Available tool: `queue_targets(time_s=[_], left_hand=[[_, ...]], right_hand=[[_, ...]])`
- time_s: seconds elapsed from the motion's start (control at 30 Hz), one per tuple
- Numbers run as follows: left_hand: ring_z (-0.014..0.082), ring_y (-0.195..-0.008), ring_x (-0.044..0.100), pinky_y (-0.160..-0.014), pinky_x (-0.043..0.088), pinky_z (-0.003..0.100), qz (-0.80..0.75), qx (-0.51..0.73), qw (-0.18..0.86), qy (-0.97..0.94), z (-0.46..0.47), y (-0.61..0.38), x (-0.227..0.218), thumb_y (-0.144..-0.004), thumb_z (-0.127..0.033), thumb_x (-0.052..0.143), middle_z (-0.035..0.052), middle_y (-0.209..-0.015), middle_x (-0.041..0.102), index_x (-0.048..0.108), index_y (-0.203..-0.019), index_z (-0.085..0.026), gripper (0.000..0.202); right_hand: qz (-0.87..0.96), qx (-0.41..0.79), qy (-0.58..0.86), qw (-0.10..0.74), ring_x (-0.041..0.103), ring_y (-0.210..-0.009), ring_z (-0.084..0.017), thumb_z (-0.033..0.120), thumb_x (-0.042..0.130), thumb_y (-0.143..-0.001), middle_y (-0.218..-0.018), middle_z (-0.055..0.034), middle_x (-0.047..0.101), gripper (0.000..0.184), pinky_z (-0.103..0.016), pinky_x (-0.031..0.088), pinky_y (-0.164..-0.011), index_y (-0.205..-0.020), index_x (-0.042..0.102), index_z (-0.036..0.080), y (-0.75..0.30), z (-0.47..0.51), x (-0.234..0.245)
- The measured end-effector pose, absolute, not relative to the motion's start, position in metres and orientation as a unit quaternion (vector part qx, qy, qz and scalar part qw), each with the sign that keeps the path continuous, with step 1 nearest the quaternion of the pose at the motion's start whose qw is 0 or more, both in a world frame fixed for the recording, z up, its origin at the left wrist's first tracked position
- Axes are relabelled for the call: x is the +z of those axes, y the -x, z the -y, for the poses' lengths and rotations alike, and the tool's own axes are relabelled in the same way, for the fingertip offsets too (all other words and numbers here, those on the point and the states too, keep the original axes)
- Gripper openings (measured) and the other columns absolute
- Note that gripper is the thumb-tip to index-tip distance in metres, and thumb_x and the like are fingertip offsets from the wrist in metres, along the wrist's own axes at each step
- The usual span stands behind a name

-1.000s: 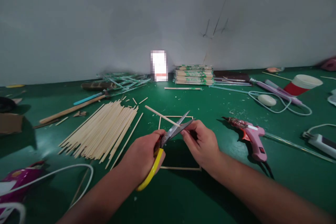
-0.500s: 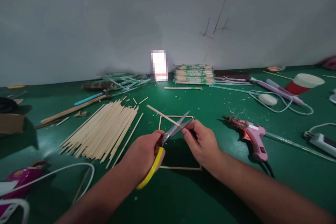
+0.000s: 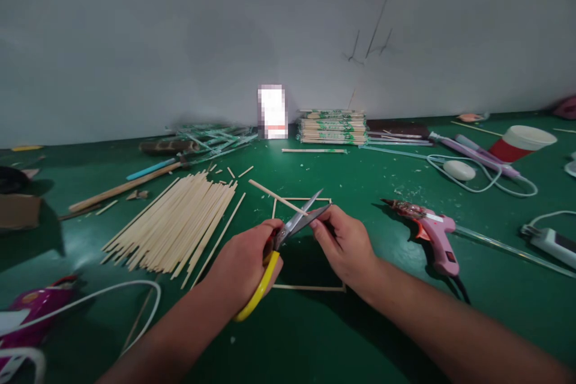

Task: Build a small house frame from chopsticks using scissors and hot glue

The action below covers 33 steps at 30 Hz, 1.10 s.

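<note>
Yellow-handled scissors (image 3: 257, 295) are gripped in my left hand (image 3: 245, 261), their blades parted around a thin wooden stick (image 3: 274, 195). My right hand (image 3: 344, 240) pinches the near end of that stick, close to the blade tips; the fingers partly hide this end. The stick slants up and to the left, above the table. Beneath both hands lies a rectangular frame of sticks (image 3: 310, 288), its sides partly covered by the hands. A large spread of loose wooden sticks (image 3: 173, 222) rests to the left of my left hand.
A pink glue gun (image 3: 443, 240) with a clear glue stick lies at right, near a white cord and a red-and-white cup (image 3: 517, 144). Wrapped chopsticks (image 3: 333, 127) are stacked by the wall, beside a bright blurred rectangle (image 3: 272, 111). A purple device (image 3: 36, 312) sits at lower left.
Both hands hold nearly the same place. The scissors and stick have shifted very slightly to the left, with the blades still around the stick.
</note>
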<state>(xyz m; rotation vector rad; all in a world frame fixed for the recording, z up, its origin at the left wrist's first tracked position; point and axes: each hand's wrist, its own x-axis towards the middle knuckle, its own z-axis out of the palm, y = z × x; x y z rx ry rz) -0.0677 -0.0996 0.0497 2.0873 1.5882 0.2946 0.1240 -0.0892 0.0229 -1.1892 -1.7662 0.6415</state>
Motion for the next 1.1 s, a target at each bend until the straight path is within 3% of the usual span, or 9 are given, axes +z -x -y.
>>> queue_targets(time_s=[0.3,0.53,0.63,0.8,0.97,1.1], left_hand=[[0.0206,-0.077,0.064,-0.069,0.048,0.031,-0.581,0.110,0.254,-0.765,0.101,0.070,0.048,-0.074,-0.024,0.052,0.0053,-0.091,0.068,0.055,-0.117,-0.020,0.043],[0.0164,-0.062,0.059,-0.058,0.044,0.027,-0.572,0.091,0.261,-0.773,0.104,0.068,0.053,-0.078,-0.022,0.046,0.0020,-0.074,0.064,0.059,-0.103,-0.021,0.028],[0.0182,-0.070,0.061,-0.065,0.046,0.029,-0.573,0.098,0.260,-0.771,0.102,0.067,0.052,-0.075,-0.019,0.048,0.0021,-0.082,0.066,0.055,-0.114,-0.024,0.040],[0.0240,-0.099,0.059,-0.088,0.045,0.038,-0.579,0.110,0.249,-0.769,0.102,0.065,0.059,-0.067,-0.017,0.052,0.0077,-0.116,0.061,0.043,-0.130,-0.023,0.063],[0.0235,-0.091,0.061,-0.078,0.049,0.036,-0.603,0.094,0.234,-0.757,0.102,0.070,0.066,-0.074,-0.024,0.052,0.0064,-0.114,0.062,0.043,-0.130,-0.027,0.057],[0.0305,-0.098,0.060,-0.080,0.048,0.042,-0.697,0.073,0.130,-0.701,0.086,0.084,0.058,-0.078,-0.036,0.053,0.0129,-0.116,0.061,0.044,-0.130,-0.020,0.055]], right_hand=[[0.728,0.250,0.475,0.426,0.050,-0.049,-0.011,0.026,0.045,-0.089,-0.058,0.0020,0.056,0.016,-0.022,0.037,-0.047,-0.078,0.054,0.019,-0.123,0.089,0.024],[0.714,0.269,0.475,0.439,0.048,-0.049,-0.010,0.028,0.047,-0.089,-0.057,0.0034,0.054,0.014,-0.023,0.036,-0.047,-0.080,0.055,0.020,-0.125,0.090,0.023],[0.695,0.298,0.463,0.461,0.049,-0.053,-0.010,0.025,0.047,-0.089,-0.062,0.0032,0.054,0.012,-0.023,0.038,-0.051,-0.086,0.057,0.021,-0.122,0.089,0.021],[0.589,0.409,0.434,0.545,0.048,-0.057,-0.009,0.024,0.050,-0.087,-0.070,0.0031,0.055,0.010,-0.022,0.040,-0.053,-0.091,0.060,0.022,-0.113,0.091,0.018],[0.427,0.482,0.457,0.614,0.033,-0.045,-0.007,0.034,0.051,-0.088,-0.053,0.0074,0.041,0.015,-0.020,0.025,-0.040,-0.084,0.058,0.021,-0.120,0.080,0.028],[0.455,0.428,0.500,0.600,0.039,-0.050,-0.008,0.033,0.052,-0.087,-0.059,0.0051,0.047,0.014,-0.021,0.031,-0.044,-0.085,0.058,0.020,-0.128,0.075,0.028]])
